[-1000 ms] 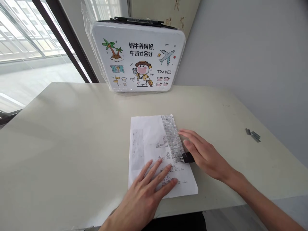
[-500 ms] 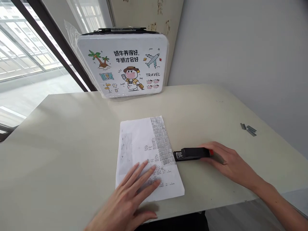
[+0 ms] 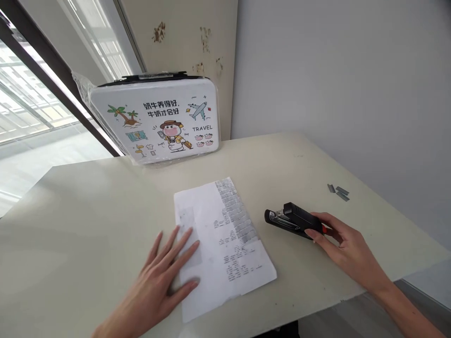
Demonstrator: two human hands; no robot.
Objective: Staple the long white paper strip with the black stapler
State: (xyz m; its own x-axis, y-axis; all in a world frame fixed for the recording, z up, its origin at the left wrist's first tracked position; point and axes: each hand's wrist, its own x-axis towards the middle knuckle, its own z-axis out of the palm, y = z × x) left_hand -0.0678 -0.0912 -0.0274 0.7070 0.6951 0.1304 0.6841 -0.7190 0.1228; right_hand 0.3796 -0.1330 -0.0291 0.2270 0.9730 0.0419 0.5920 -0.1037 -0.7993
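Observation:
A white printed sheet of paper (image 3: 211,263) lies on the table, its right side lined with a column of staples (image 3: 238,211). My left hand (image 3: 165,270) rests flat over the sheet's left edge with the fingers spread. To the right of the paper, my right hand (image 3: 341,244) grips the back end of a black stapler (image 3: 299,220) between thumb and fingers. The stapler's jaws are apart, with its front end pointing left toward the paper but not touching it. A bit of red shows at its rear.
Several grey staple strips (image 3: 340,192) lie on the right of the pale table (image 3: 88,225). At the back stands a white cartoon case (image 3: 158,122) in clear plastic, black handle on top. A grey wall (image 3: 317,70) borders the right side, a window the left.
The stapler has come away from the paper's right edge, and now it is tilted. My left hand has slid left to the sheet's left edge. The view has shifted.

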